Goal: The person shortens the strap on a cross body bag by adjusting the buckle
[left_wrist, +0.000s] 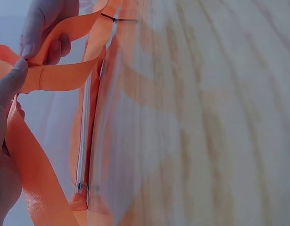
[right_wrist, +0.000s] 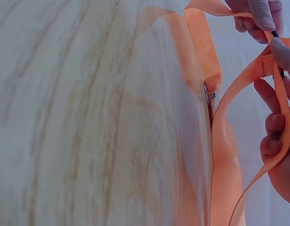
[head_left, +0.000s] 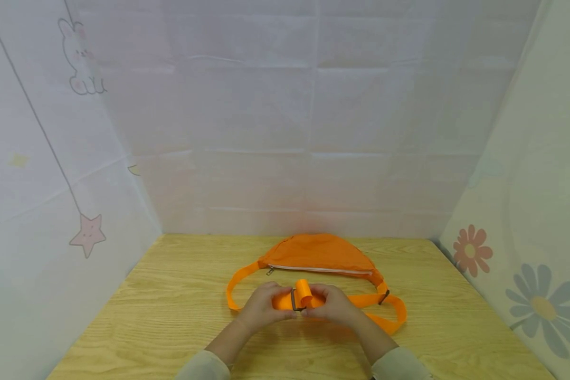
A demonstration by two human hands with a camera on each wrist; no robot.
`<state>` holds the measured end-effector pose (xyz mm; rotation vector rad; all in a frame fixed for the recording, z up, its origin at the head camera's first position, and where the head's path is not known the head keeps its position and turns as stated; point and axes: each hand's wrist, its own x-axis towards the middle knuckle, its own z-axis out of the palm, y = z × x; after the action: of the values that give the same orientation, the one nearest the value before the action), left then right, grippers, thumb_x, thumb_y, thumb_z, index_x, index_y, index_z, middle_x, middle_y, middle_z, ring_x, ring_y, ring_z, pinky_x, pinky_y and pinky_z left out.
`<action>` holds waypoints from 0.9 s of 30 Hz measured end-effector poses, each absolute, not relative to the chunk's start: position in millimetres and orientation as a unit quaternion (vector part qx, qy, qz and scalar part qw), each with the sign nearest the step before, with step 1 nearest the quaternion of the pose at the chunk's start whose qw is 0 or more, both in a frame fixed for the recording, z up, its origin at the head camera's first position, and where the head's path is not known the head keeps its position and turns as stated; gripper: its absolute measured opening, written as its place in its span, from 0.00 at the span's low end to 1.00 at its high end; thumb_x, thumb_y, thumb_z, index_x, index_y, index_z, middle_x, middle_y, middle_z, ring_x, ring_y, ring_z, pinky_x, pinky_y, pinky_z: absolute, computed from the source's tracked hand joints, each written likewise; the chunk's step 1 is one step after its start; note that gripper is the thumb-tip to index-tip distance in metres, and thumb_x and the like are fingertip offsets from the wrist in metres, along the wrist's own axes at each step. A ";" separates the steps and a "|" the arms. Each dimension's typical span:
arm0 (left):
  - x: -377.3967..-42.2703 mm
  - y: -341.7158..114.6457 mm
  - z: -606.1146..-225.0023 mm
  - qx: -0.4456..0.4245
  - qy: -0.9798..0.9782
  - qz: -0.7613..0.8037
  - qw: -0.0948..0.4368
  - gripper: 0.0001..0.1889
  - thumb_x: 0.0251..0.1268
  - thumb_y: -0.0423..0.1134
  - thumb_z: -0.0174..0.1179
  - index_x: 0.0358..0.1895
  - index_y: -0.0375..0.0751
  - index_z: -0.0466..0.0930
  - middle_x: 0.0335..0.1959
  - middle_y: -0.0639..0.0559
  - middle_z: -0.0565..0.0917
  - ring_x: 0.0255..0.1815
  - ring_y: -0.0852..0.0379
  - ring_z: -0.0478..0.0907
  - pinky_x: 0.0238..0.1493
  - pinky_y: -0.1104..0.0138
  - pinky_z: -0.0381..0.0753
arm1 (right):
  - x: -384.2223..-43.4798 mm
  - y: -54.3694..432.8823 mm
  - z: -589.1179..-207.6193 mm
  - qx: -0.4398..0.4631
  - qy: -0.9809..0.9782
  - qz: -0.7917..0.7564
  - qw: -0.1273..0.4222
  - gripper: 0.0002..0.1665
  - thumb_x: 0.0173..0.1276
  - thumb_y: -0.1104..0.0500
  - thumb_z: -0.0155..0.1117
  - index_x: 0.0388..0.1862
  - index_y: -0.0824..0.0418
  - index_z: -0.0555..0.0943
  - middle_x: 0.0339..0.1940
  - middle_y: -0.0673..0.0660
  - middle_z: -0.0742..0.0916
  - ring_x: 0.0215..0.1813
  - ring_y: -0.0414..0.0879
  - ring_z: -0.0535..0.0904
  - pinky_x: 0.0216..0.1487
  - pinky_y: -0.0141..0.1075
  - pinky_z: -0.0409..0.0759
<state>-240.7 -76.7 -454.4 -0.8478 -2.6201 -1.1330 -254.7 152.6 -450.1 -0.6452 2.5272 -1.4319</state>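
Note:
An orange waist bag (head_left: 320, 253) lies on the table with its zipper edge toward me. Its webbing strap (head_left: 241, 275) loops round to the front, where both hands hold it above the tabletop. My left hand (head_left: 261, 309) pinches the strap beside a dark rectangular buckle (head_left: 293, 299). On the buckle's other side, my right hand (head_left: 333, 305) grips the strap between thumb and fingers. A short loop of webbing (head_left: 304, 290) stands up at the buckle. In the right wrist view, the strap (right_wrist: 285, 122) runs across the right fingers; the thumbs partly hide the buckle.
A second dark slider (head_left: 383, 297) sits on the strap at the right. The zipper pull (head_left: 269, 271) hangs at the bag's left end. Pale printed cloth walls (head_left: 309, 121) enclose the wooden table (head_left: 171, 316) at the back and sides.

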 end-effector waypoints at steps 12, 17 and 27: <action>-239.1 -75.4 -454.0 -0.284 -0.874 -0.386 0.077 0.31 0.49 0.51 0.75 0.56 0.39 0.82 0.40 0.55 0.81 0.40 0.65 0.71 0.40 0.74 0.74 | -250.7 151.6 -444.1 -0.225 0.862 -0.449 0.071 0.33 0.54 0.52 0.78 0.59 0.59 0.81 0.57 0.58 0.84 0.52 0.48 0.80 0.53 0.43 0.80; -240.0 -76.8 -457.4 -0.290 -0.870 -0.390 0.086 0.29 0.50 0.51 0.74 0.55 0.40 0.83 0.40 0.54 0.81 0.39 0.66 0.71 0.40 0.74 0.74 | -249.2 149.9 -442.4 -0.230 0.869 -0.434 0.062 0.33 0.54 0.49 0.78 0.58 0.57 0.81 0.57 0.57 0.85 0.53 0.48 0.81 0.53 0.43 0.81; -244.0 -80.5 -464.7 -0.297 -0.860 -0.405 0.093 0.26 0.50 0.48 0.75 0.52 0.41 0.84 0.38 0.54 0.82 0.36 0.67 0.71 0.38 0.74 0.74 | -249.2 148.8 -442.7 -0.247 0.879 -0.405 0.052 0.35 0.52 0.49 0.80 0.58 0.59 0.81 0.57 0.58 0.85 0.54 0.51 0.80 0.53 0.44 0.80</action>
<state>-244.0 -80.5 -464.7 -0.8807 -2.5520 -1.2010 -249.2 148.8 -442.7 -0.7513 2.6738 -1.2308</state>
